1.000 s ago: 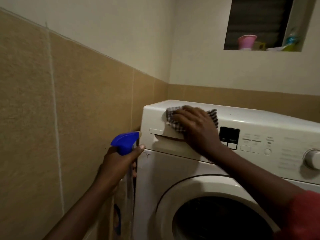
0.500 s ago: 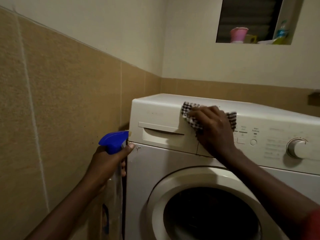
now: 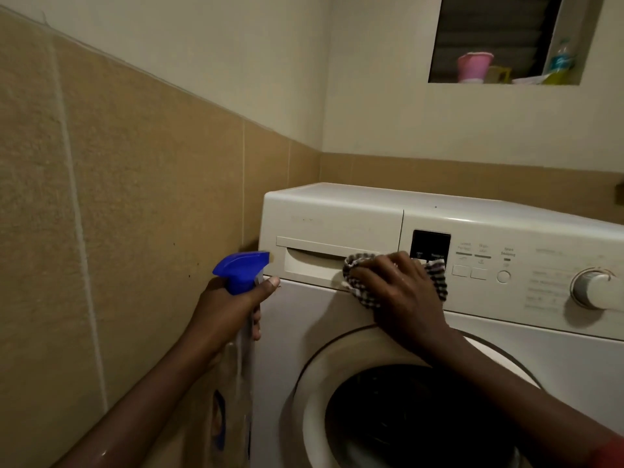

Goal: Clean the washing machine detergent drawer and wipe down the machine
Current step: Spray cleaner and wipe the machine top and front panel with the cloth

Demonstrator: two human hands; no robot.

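A white front-loading washing machine fills the right half of the view. Its detergent drawer sits shut at the top left of the front panel. My right hand presses a black-and-white checked cloth against the lower right corner of the drawer front, by the seam under the panel. My left hand grips a clear spray bottle with a blue trigger head just left of the machine's corner, nozzle pointing right.
A tan tiled wall stands close on the left. The round door is below my right arm. A display, buttons and a dial lie right of the cloth. A wall niche above holds a pink cup and bottles.
My right hand has slid the cloth from the machine's top edge down to the lower edge of the drawer front, uncovering the display. The left hand keeps the spray bottle in place.
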